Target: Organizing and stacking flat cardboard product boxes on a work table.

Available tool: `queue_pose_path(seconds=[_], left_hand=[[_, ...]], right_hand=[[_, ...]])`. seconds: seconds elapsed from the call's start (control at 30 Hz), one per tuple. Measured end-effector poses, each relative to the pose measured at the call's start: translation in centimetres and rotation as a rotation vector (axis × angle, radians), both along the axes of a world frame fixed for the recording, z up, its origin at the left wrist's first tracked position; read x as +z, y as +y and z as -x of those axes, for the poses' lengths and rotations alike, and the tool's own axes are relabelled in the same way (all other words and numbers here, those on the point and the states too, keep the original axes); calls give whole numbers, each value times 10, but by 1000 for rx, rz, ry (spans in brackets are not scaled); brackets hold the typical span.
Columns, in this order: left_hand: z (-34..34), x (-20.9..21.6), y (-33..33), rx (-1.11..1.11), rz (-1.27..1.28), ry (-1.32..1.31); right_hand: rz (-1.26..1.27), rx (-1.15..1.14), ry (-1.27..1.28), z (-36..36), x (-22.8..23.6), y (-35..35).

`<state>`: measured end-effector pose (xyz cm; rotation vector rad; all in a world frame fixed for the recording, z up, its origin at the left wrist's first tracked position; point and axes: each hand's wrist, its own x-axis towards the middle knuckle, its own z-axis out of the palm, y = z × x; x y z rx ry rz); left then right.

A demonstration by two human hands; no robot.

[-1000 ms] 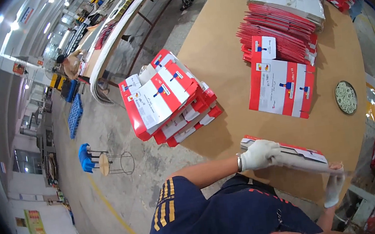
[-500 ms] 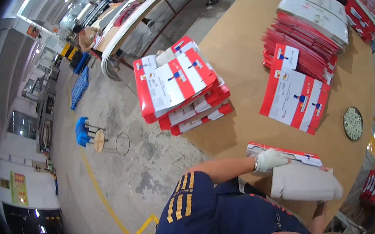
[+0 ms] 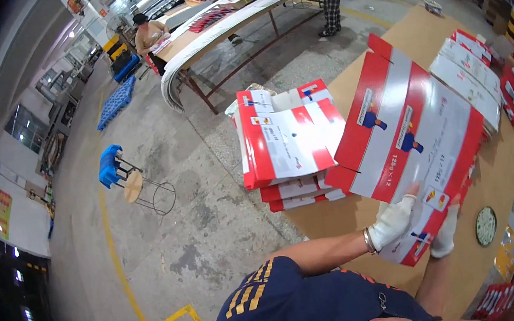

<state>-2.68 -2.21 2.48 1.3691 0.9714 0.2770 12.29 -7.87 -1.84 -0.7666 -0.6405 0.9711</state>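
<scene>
One red and white card sheet [image 3: 406, 137] is up over the near table [image 3: 331, 227], held in two hands in white gloves. The left hand [image 3: 394, 220] has its fingers bent in on the sheet's near part. The right hand [image 3: 448, 234] grips the right edge; some of its fingers are hidden, so I can't tell how far they bend. One shiny band [image 3: 368, 241] is on the left wrist. One pile of red and white card [image 3: 293, 140] is to the left. One round dish of pale rings [image 3: 486, 226] is to the right. On the floor, far left, are two seats: one blue seat [image 3: 109, 166] and one round wooden stool [image 3: 134, 186]. Two people are at the far table [image 3: 189, 55].
</scene>
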Motion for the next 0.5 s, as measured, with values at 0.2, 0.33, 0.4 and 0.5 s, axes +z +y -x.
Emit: queue_pose_path(seconds=[0.2,0.33,0.4,0.5], left_hand=[[153,50,75,-174,-594,48],[252,-15,150,651,-1019,412],[274,-27,167,721,-946,548],[286,-54,181,741,-758,552]], right_hand=[[100,256,-129,31,41,108],[123,313,-202,52,48,175],[126,407,-161,79,44,205],[241,483,-153,101,30,241]])
